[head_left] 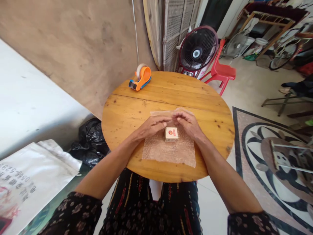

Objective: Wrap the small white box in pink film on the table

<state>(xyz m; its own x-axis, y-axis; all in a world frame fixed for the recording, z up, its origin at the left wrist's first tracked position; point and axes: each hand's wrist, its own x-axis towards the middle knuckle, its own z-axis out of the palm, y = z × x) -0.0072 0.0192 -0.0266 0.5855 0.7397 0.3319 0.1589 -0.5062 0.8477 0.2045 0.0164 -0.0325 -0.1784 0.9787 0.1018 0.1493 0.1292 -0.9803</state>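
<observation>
A small cream box [171, 134] with red print on its top rests on a sheet of bubble wrap [168, 153]. The wrap lies spread on a round wooden table [122, 120]. My left hand [155, 126] is just left of the box and slightly beyond it, its fingers stretched out over the wrap. On the other side, my right hand [187, 123] lies over the wrap's far part with fingers loosely bent and thumb apart. The fingertips of both hands nearly meet behind the box. Neither hand touches the box.
An orange tape dispenser [143, 77] with a roll of tape stands at the table's far left edge. Behind the table are a fan [198, 49] and a red chair [221, 70]. Black plastic bags [89, 142] and a white sack [36, 173] lie to the left.
</observation>
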